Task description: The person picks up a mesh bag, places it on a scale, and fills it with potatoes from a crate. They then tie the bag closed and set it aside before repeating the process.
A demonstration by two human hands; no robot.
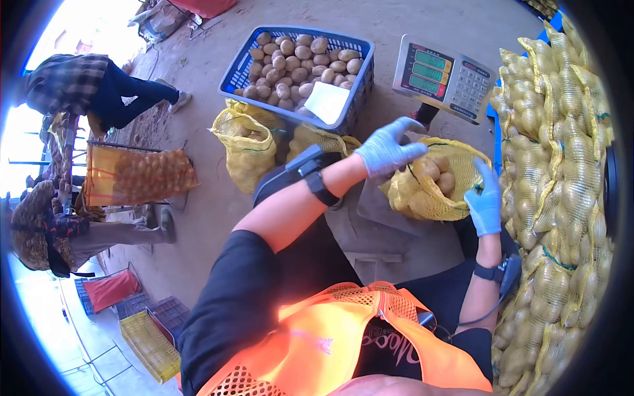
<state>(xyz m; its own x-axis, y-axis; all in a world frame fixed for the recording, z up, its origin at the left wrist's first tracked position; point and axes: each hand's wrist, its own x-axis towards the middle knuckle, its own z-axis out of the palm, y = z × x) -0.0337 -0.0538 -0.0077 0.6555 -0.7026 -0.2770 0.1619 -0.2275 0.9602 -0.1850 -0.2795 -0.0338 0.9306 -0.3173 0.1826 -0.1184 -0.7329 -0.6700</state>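
A yellow mesh bag [428,198] with potatoes [432,173] inside stands with its mouth open on the platform of a scale, in front of me. My left hand [389,150], in a light blue glove, is at the bag's left rim with its fingers stretched out. Gloved the same way, my right hand [485,201] has the right rim between thumb and fingers; some of those fingertips are hard to make out. Behind the bag, the scale's display and keypad [444,78] show lit green numbers.
A blue crate [231,72] of loose potatoes, with a white sheet [327,102] on it, stands ahead. Beside it are open yellow bags [244,155]. Filled mesh bags [555,185] are stacked along my right. Two people and a yellow crate [148,340] are at left.
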